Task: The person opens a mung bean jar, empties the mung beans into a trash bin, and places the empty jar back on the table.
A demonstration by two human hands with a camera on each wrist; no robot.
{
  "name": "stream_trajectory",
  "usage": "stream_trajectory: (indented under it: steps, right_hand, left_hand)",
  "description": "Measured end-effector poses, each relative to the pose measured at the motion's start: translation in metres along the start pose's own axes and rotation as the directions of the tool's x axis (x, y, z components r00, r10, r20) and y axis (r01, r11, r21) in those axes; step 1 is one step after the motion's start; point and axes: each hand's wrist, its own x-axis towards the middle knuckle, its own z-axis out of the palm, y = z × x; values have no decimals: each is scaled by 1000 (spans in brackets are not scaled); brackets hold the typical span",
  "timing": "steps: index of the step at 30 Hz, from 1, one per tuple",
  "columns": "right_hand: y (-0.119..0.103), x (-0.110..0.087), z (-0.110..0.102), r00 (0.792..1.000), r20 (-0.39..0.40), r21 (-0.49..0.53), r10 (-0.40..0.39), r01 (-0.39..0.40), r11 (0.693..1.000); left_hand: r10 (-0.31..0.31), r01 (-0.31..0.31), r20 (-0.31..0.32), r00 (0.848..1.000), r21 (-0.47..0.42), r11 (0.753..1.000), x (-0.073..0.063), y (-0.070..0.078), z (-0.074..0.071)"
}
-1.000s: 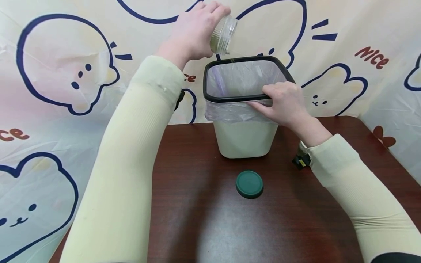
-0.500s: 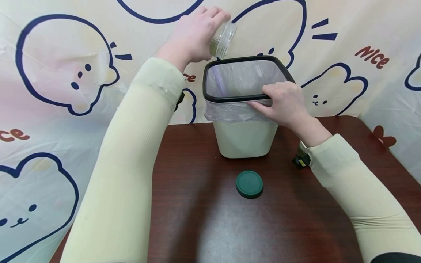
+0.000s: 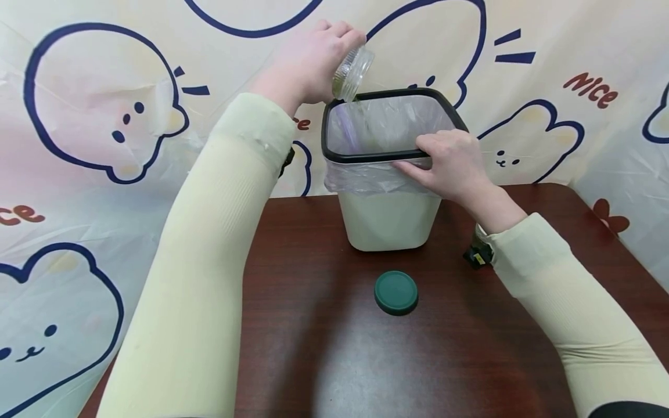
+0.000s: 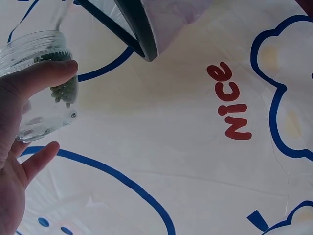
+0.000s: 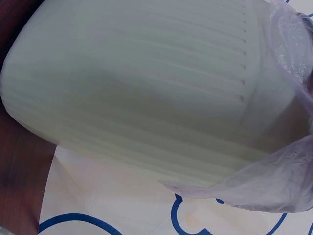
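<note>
My left hand point(image 3: 308, 67) holds a clear glass jar point(image 3: 352, 72), tilted mouth-down over the back left corner of a trash bin point(image 3: 389, 220). Small green beans point(image 4: 63, 90) show inside the jar in the left wrist view, and a faint greenish streak drops from its mouth into the bin. The bin is pale green with a black rim point(image 3: 373, 157) and a translucent bag point(image 3: 366, 177) folded over its edge. With thumb below and fingers above, my right hand point(image 3: 457, 165) grips the rim at the front right. The bin's bottom inside is hidden.
A round green lid point(image 3: 396, 292) lies on the dark brown wooden table point(image 3: 313, 348) in front of the bin. Behind the table hangs a pale sheet point(image 3: 538, 151) with blue cartoon outlines. In the right wrist view the bin's side point(image 5: 127, 88) fills most of the frame.
My left hand has lowered the jar a little and tipped it further toward the bin. A greenish streak now falls from its mouth. My right hand has stayed on the rim.
</note>
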Motion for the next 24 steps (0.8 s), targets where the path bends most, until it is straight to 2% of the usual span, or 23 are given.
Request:
stream_trajectory:
  steps: [7,11,16,24]
  right_hand:
    - [0,0,-1,1000,3,-2,2,-2,1000]
    - [1,0,-2,1000,2,-6,1,-1,1000]
    - [2,0,-2,1000,9,-2,4,-4,1000]
    - [1,0,-1,1000,7,-2,1,-1,1000]
  left_hand:
    - [18,-16,-73,997,32,999,2,0,-5]
    - [22,-21,-37,999,30,999,2,2,-7]
    - [10,-10,17,1000,35,999,0,3,-3]
    - [9,-9,9,1000,19,1000,0,1,4]
